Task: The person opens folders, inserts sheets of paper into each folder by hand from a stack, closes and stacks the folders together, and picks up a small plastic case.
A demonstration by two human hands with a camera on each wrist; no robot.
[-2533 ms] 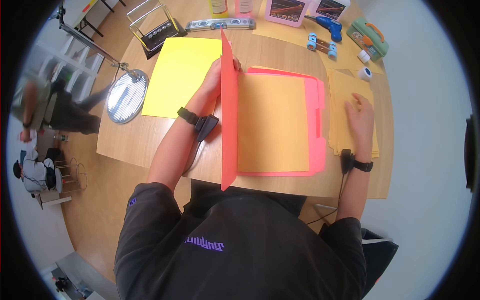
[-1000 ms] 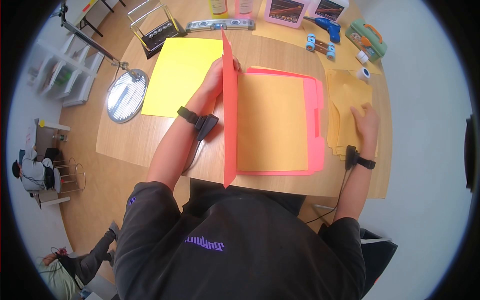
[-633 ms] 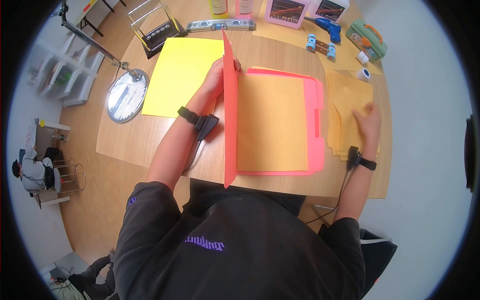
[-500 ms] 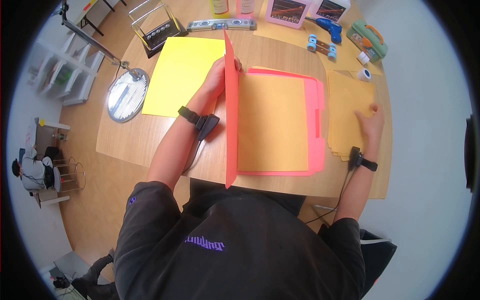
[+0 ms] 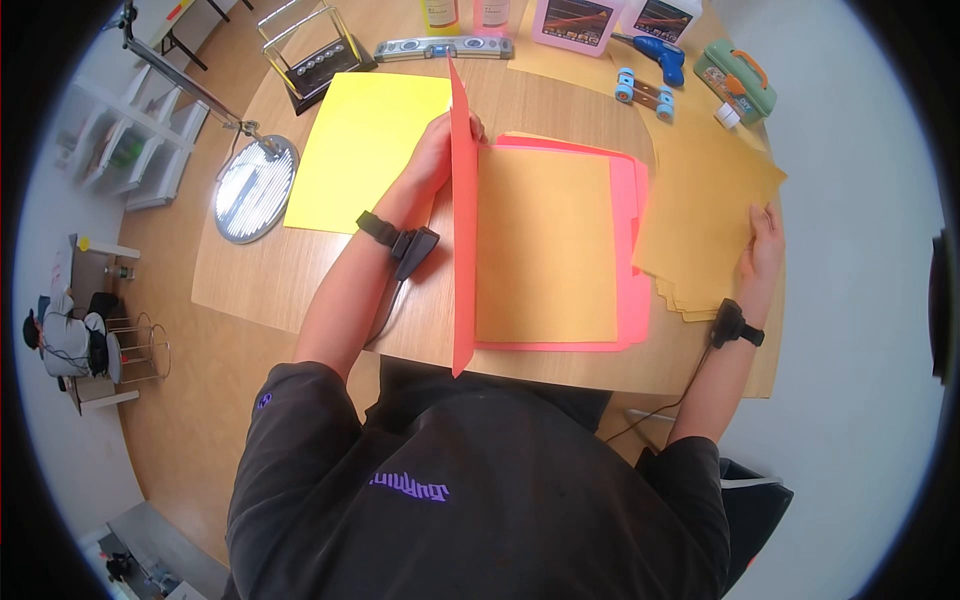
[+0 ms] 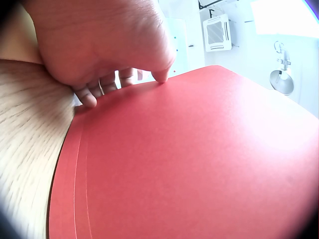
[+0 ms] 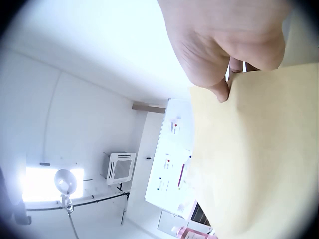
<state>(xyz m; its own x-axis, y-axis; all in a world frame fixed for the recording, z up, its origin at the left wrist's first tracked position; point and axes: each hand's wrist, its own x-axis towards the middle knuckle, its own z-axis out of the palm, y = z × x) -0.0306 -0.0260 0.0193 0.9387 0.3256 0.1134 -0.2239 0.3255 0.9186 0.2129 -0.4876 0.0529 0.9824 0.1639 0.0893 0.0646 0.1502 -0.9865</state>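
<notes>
A red folder cover (image 5: 463, 230) stands upright, held at its far edge by my left hand (image 5: 434, 152); the left wrist view shows the thumb on one face of the cover (image 6: 199, 149) and the fingers behind. Right of it, a tan sheet (image 5: 545, 250) lies on the folder's pink-red inner side (image 5: 630, 310). My right hand (image 5: 764, 243) pinches the right edge of another tan sheet (image 5: 705, 215), tilted above a tan stack (image 5: 690, 306). In the right wrist view, the hand (image 7: 229, 45) has this sheet (image 7: 249, 149) between thumb and fingers.
Yellow paper (image 5: 370, 150) and a round lamp base (image 5: 256, 190) lie left. Along the back are a Newton's cradle (image 5: 325, 68), a level (image 5: 443, 48), bottles, a pink jug (image 5: 573, 22), a blue tool (image 5: 662, 55), a small wheeled truck (image 5: 645, 95) and a green case (image 5: 735, 80).
My right hand has taken hold of the top tan sheet and lifted it off the stack, shifting slightly right; the sheet now tilts and hides the white roll. My left hand has barely moved.
</notes>
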